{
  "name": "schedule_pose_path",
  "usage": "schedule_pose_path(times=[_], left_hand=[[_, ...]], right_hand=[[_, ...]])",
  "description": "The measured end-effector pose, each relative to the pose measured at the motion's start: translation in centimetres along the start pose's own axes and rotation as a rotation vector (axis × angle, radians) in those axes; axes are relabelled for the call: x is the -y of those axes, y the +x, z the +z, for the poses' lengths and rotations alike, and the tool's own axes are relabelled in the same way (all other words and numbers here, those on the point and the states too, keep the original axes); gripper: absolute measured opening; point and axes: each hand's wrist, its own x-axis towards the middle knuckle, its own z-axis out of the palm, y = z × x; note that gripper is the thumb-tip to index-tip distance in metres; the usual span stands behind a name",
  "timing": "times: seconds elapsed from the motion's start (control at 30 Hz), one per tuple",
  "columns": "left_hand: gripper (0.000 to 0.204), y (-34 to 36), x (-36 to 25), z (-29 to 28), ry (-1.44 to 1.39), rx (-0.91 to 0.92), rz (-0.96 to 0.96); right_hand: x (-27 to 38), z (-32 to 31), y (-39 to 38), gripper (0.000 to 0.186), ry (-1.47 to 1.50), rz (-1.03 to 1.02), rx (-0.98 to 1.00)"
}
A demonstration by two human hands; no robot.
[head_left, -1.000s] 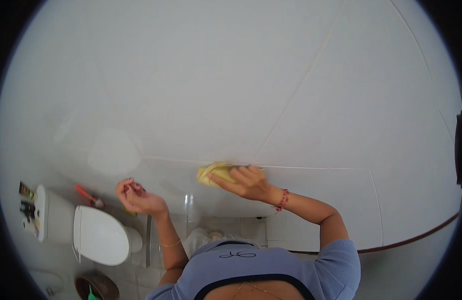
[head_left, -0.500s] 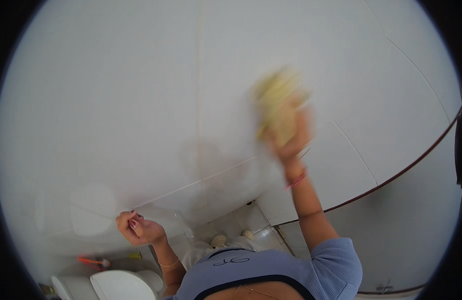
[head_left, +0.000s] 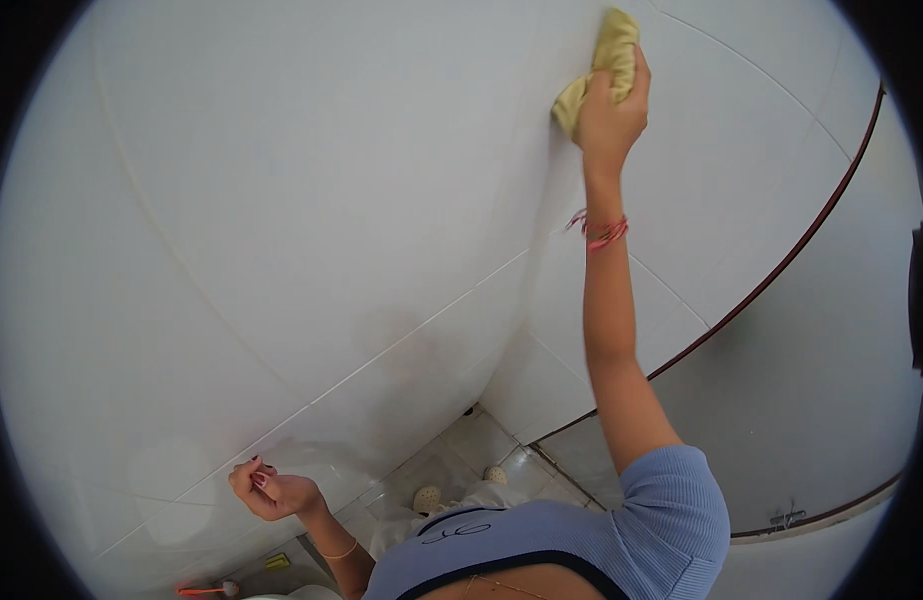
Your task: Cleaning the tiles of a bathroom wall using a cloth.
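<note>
High up, just right of the middle, my right hand is wrapped round a crumpled yellow cloth. The cloth lies against the glossy white tiled wall, close to the corner where two walls meet. A red string bracelet hangs on that wrist, and the arm is stretched far upward. Low on the left, my left hand is raised near the wall with its fingers curled in toward the palm; nothing shows in it. The fingertips under the cloth are hidden.
At right is a grey panel with a dark brown edge strip. Below are floor tiles and my cream clogs. An orange-handled brush and a small yellow-green object lie at lower left.
My right hand has carried the cloth up and slightly right, from the middle of the wall to the corner. My left hand is slightly lower, still curled. The view has shifted rightward.
</note>
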Motion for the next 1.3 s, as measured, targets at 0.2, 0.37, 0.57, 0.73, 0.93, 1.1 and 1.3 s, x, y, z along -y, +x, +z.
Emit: schedule_pose_path(times=[0.2, 0.37, 0.57, 0.73, 0.93, 1.1, 1.3], left_hand=[[0.018, -2.9, -3.2, 2.9, 0.034, 0.002, -0.015], [0.015, -5.9, -7.4, 7.2, 0.09, 0.066, -0.008], [0.016, -10.0, -10.2, 9.9, -0.003, 0.223, 0.119], [0.013, -10.9, -11.8, 12.4, -0.01, 0.34, 0.149], [0.015, -11.3, -12.1, 17.6, -0.194, 0.472, 0.123], [0.014, -12.3, -11.7, 20.0, -0.363, 0.613, 0.121], [0.013, -12.1, -13.3, 23.8, -0.687, 0.552, 0.164]], right_hand=[[-2.0, -2.3, -8.7, 0.043, 0.12, -0.245, 0.228], [-5.4, -6.3, -16.0, 0.036, 0.253, -1.263, 0.94], [-10.0, -3.9, -4.9, 0.05, 0.036, -0.807, 0.266], [-3.6, 0.7, 9.4, 0.047, -0.211, -0.519, 0.074], [-3.6, 2.0, 18.4, 0.036, -0.724, -0.497, -0.231], [-7.0, -0.2, 13.1, 0.043, -1.006, -0.525, -0.109], [-10.9, -9.1, 7.4, 0.041, -0.988, -0.94, 0.403]])
